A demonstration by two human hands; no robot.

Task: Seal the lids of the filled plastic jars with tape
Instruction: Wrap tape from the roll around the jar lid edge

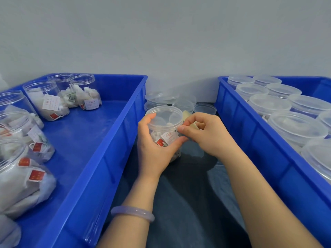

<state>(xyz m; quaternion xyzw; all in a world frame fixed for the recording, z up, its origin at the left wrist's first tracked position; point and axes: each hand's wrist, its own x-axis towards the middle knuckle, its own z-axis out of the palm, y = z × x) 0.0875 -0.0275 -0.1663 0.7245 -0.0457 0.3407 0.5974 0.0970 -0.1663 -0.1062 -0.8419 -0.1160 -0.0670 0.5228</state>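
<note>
A clear plastic jar (165, 120) with a translucent lid, filled with white sachets and red-tagged labels, stands on the dark table between two blue bins. My left hand (154, 145) grips the jar's side, fingers curled round it. My right hand (204, 133) is at the jar's right edge just below the lid, thumb and forefinger pinched together on what looks like clear tape; the tape itself is hard to make out. A pale yellow tape roll (188, 116) peeks out behind my right hand.
The left blue bin (100, 144) holds several open filled jars (46, 101). The right blue bin (250, 140) holds several lidded jars (295, 129). Loose translucent lids (161, 99) are piled at the back between the bins, against the grey wall.
</note>
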